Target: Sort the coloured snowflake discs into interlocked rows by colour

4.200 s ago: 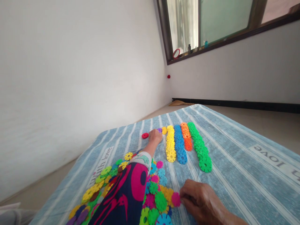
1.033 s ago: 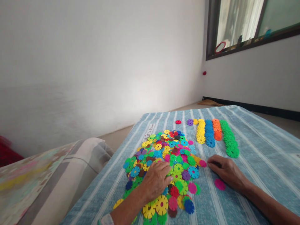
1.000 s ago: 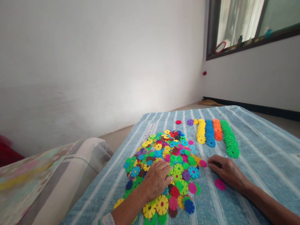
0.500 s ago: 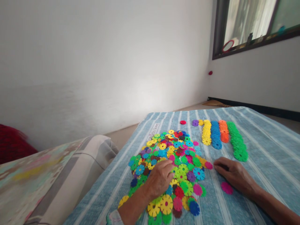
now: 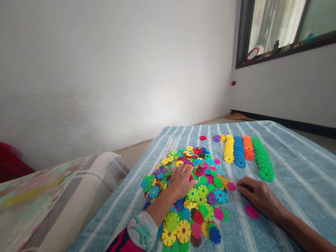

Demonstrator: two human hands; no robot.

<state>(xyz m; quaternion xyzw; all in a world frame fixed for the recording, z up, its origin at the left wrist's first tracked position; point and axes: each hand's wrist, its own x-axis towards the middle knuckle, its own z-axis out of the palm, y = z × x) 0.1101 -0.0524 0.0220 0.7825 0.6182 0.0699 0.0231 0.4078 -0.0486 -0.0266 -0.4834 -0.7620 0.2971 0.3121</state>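
A heap of colourful notched plastic discs (image 5: 202,190) covers the middle of the cloth. On top of it lies my left hand (image 5: 181,180), palm down with its fingers stretched out and thumb apart. My right hand (image 5: 258,196) rests on the cloth right of the heap, fingers curled inward; whatever they may hold is hidden. Its fingertips are close to a pink disc (image 5: 231,186) at the heap's edge. Another pink disc (image 5: 251,211) lies beside the right wrist.
Behind the right hand are overlapping rows of yellow discs (image 5: 229,150), blue discs (image 5: 239,152), orange discs (image 5: 247,148) and green discs (image 5: 262,159). Farther back lie a purple disc (image 5: 216,138) and a red disc (image 5: 203,138). A bed (image 5: 86,196) stands at the left.
My left hand has moved forward over the heap and its fingers have spread out. My right hand stays nearly where it was. The view has shifted slightly.
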